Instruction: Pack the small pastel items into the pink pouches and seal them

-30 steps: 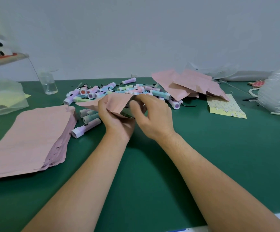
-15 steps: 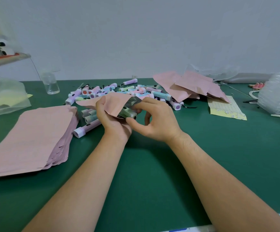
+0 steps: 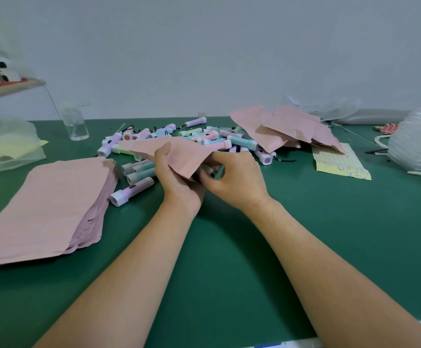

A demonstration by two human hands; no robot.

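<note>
Pink pouch [image 3: 179, 156] at bench centre, gripped by left hand [image 3: 176, 182]; mouth faces right hand [image 3: 237, 179], which pinches pastel item [image 3: 205, 170] at opening.

Pastel mini flashlights [image 3: 214, 143] lie heaped near the far edge of the table [image 3: 229, 247]. One pink pouch [image 3: 179, 156] is lifted before them, its mouth open. Flat pouches [image 3: 46, 204] are stacked at the left edge, and bulging pouches [image 3: 280, 129] are piled at the far right.

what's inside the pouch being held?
One pale item shows at the mouth of the pouch, pinched by the right hand; the left hand grips the pouch. Its colour is blurred, and anything deeper is covered by the pouch.
</note>
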